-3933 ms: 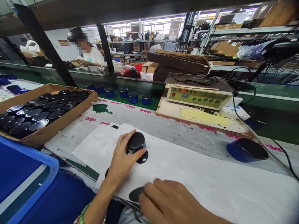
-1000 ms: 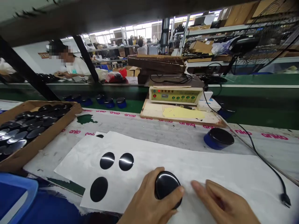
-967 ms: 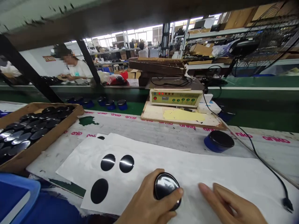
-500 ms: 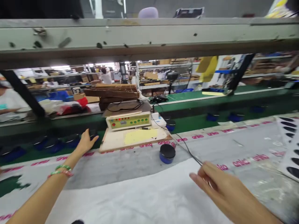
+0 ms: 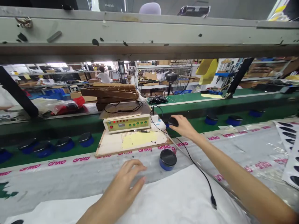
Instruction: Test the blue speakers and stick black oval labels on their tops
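Observation:
My right hand [image 5: 183, 127] reaches over to the green belt, its fingers closed around a round black-topped blue device [image 5: 173, 121] beside the white power strip. Empty and with fingers apart, my left hand [image 5: 125, 183] hovers above the grey sheet. Just to its right sits another round black-and-blue device [image 5: 168, 160]. A black USB cable [image 5: 202, 172] trails from the power strip across the white cloth [image 5: 177, 196], its plug lying loose near my right forearm.
More round devices [image 5: 86, 139] stand on the green belt to the left and right. A control box [image 5: 127, 123] rests on a board, with cardboard stacked behind. Sheets of black oval stickers [image 5: 288, 133] lie at right. A metal beam [image 5: 149, 34] crosses overhead.
My left hand has come back from the device on the left of the belt, leaving it there. My right hand has let go of the cable and moved onto the device by the power strip.

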